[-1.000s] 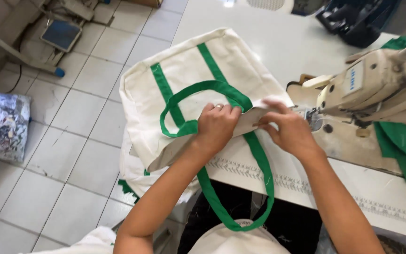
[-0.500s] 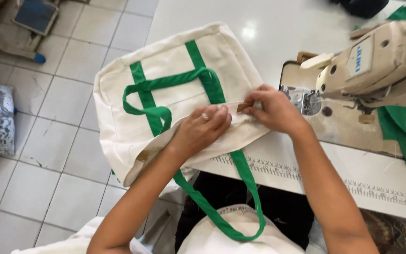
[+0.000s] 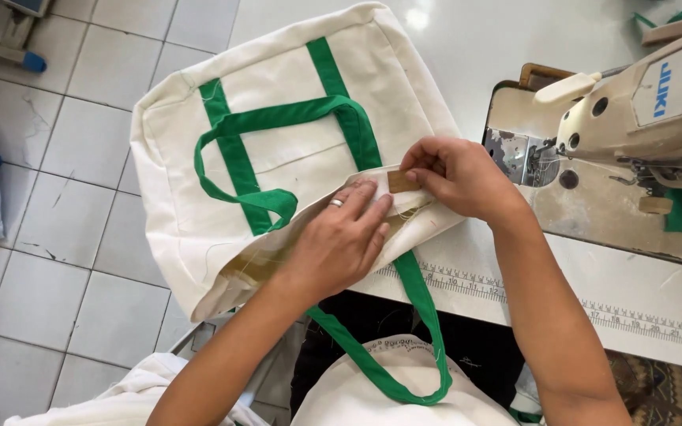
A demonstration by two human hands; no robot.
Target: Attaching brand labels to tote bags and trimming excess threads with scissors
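Hands gripped tote bag (image 3: 278,158) beside sewing machine (image 3: 641,110): left hand (image 3: 341,244) pressed flat on hem; right hand (image 3: 455,177) pinched tan label (image 3: 401,181); best kept square, taut.

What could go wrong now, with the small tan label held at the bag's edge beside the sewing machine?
The tan label is only pinched by the right hand, so it might slip or sit crooked. The lower green handle hangs off the table and might snag. Fingers are close to the sewing machine needle area.
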